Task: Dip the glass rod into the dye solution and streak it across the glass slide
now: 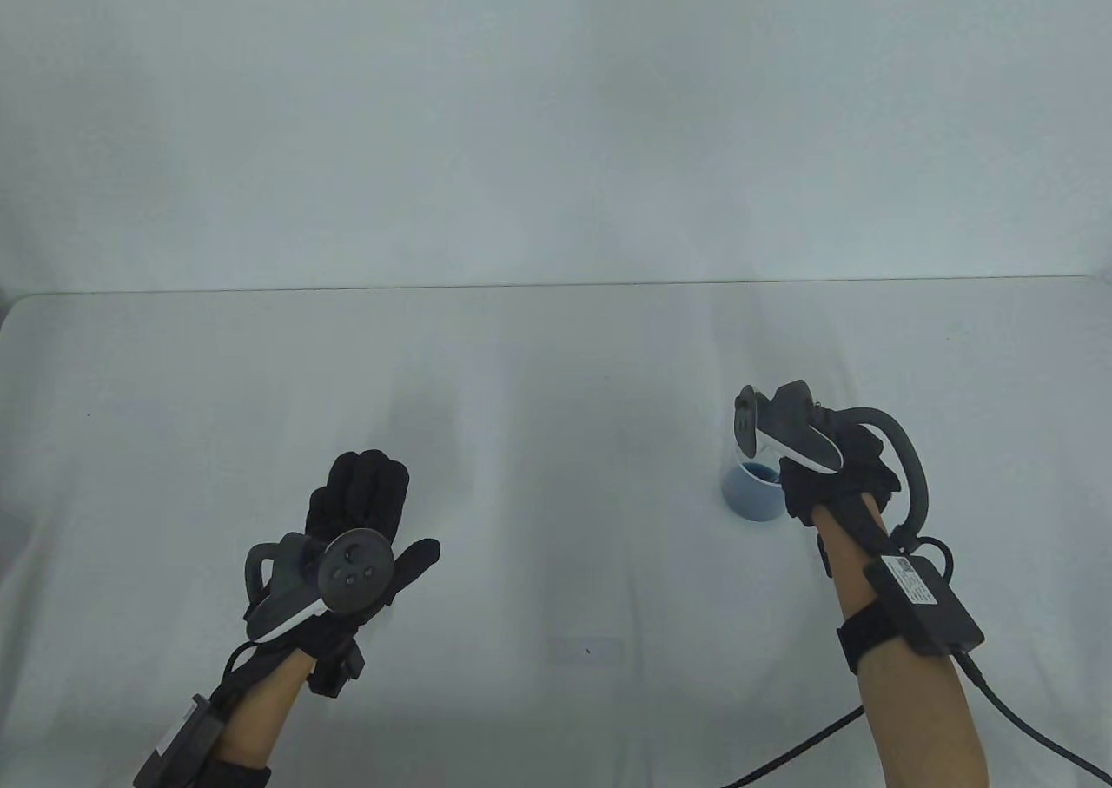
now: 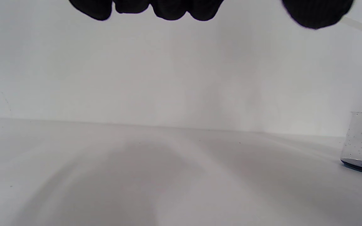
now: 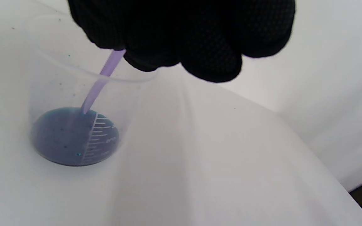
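Right hand [image 3: 181,34], rod [image 3: 101,83] in dye [image 3: 64,138]

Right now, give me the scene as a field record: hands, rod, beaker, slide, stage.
right hand: grips the glass rod above the beaker
rod: slanted, tip down in the blue dye
beaker: clear, graduated, upright on the table, shallow dye at the bottom
left hand: flat over the table, holds nothing
glass slide: faint, lies on the table between the hands, near the front edge; no streak visible
stage: dipping; streak not yet done
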Tool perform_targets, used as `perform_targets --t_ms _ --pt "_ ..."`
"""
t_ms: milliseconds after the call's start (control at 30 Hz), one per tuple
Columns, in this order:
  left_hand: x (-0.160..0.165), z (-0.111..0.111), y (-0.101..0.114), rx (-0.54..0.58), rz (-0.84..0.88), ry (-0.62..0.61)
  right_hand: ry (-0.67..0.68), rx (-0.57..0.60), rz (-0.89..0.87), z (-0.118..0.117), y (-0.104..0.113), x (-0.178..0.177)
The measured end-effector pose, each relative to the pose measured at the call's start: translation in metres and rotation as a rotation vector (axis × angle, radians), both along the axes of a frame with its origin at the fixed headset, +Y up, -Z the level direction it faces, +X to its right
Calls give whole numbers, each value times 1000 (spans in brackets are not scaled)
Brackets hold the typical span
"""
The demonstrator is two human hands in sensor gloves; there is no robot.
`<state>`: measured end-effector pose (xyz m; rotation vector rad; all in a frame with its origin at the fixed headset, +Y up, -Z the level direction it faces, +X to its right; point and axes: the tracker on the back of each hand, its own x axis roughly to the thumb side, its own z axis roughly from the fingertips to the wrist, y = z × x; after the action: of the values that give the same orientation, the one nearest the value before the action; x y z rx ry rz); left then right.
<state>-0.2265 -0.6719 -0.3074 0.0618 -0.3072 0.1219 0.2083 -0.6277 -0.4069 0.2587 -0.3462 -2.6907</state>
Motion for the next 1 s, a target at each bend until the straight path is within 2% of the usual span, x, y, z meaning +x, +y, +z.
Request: perform_targets --t_ms 267,567,767,1000 --pt "2 0 -1 -3 -10 -2 -18 30 -16 -1 21 7" --pt "3 1 -2 -16 -19 -6 -17 -28 -19 1 1 5" --pt "5 1 -4 -26 -35 -9 -23 5 -9 -3 -1 3" --pt "5 0 -3 -24 -33 -8 -26 -32 -24 -2 -3 5"
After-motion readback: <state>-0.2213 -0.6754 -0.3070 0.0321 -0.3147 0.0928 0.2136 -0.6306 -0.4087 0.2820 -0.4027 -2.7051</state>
